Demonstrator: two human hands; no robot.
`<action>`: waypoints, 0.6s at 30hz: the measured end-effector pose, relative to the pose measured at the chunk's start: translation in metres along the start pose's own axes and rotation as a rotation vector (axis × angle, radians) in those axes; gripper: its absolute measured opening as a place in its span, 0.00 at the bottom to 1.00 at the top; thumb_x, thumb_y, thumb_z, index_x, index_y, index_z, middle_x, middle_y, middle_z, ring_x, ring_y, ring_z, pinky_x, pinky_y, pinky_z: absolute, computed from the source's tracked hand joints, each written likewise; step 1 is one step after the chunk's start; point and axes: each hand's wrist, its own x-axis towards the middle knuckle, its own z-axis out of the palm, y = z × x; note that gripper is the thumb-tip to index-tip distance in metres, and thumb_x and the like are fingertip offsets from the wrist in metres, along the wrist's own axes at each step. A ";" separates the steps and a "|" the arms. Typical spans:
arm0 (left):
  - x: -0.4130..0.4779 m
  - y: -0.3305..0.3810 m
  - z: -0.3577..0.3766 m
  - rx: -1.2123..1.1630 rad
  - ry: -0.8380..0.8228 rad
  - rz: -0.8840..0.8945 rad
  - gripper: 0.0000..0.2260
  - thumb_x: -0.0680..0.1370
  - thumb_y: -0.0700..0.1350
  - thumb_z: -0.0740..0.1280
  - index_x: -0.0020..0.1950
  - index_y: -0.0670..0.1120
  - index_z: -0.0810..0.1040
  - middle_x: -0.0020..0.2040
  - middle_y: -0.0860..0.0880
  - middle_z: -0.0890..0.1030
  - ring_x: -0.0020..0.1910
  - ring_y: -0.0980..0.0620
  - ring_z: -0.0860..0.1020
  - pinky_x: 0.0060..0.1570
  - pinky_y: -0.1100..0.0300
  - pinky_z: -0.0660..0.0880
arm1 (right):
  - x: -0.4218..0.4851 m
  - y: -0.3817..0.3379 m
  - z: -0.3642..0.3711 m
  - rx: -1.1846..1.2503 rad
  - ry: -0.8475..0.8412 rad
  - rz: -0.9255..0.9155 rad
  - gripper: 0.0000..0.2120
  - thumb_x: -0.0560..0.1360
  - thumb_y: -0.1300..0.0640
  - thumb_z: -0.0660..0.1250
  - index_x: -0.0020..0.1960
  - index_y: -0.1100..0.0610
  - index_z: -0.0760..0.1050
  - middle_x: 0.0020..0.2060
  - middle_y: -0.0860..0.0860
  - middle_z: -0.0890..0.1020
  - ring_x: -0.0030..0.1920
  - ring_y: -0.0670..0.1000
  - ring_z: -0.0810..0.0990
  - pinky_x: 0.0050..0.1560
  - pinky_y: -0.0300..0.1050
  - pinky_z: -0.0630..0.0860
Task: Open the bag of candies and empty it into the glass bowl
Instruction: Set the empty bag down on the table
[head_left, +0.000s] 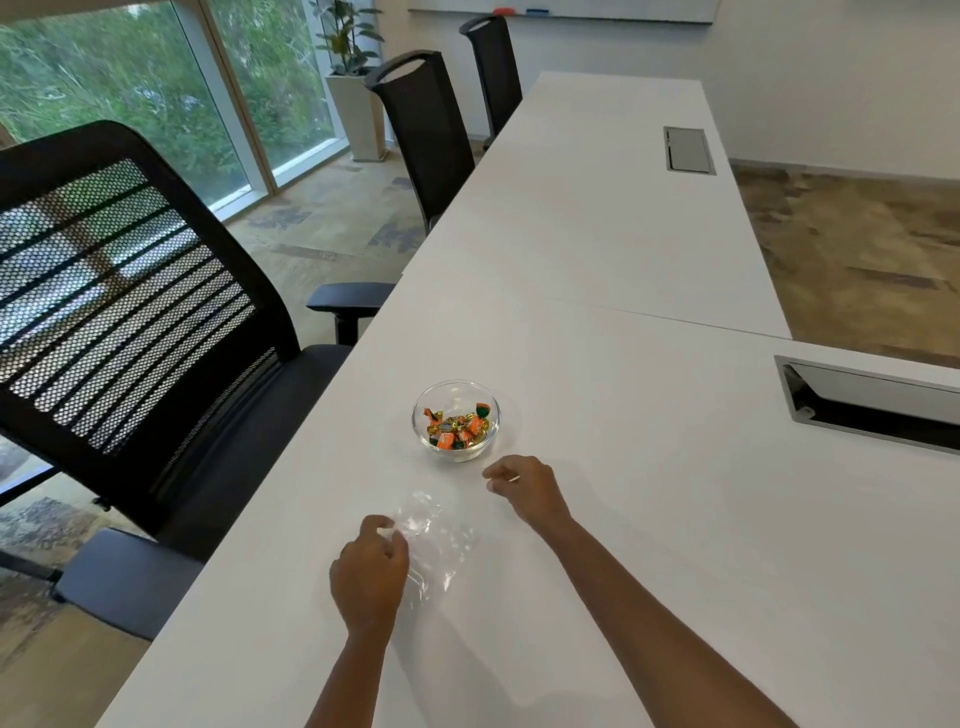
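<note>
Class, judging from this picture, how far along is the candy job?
Done: wrapped orange and gold candies fill the clear glass bowl. In hand: the left hand pinches the emptied clear plastic bag; the right hand hovers nearby. Left: apparently nothing but tidying.

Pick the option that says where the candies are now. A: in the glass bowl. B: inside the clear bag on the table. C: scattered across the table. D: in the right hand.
A: the wrapped candies sit in the glass bowl, while the clear bag lies flat and looks empty.
</note>
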 end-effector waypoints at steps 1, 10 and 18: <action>-0.003 -0.001 0.001 0.010 0.019 -0.055 0.09 0.75 0.42 0.64 0.55 0.43 0.76 0.43 0.40 0.85 0.43 0.38 0.82 0.47 0.51 0.76 | 0.001 0.003 -0.001 0.017 0.002 0.019 0.09 0.72 0.67 0.66 0.52 0.66 0.80 0.45 0.59 0.82 0.44 0.49 0.75 0.39 0.36 0.69; -0.009 0.016 0.009 0.085 0.191 -0.098 0.22 0.71 0.49 0.57 0.57 0.36 0.76 0.51 0.33 0.81 0.52 0.34 0.78 0.50 0.42 0.73 | 0.006 0.021 -0.002 0.055 -0.028 0.122 0.11 0.73 0.64 0.66 0.53 0.66 0.79 0.39 0.54 0.77 0.41 0.51 0.75 0.34 0.31 0.68; 0.059 0.048 0.005 -0.141 -0.031 0.104 0.26 0.80 0.47 0.57 0.75 0.41 0.54 0.77 0.40 0.55 0.77 0.44 0.52 0.75 0.48 0.51 | 0.021 0.006 -0.007 0.203 0.052 0.131 0.23 0.79 0.48 0.55 0.72 0.55 0.63 0.69 0.57 0.71 0.56 0.53 0.73 0.68 0.53 0.69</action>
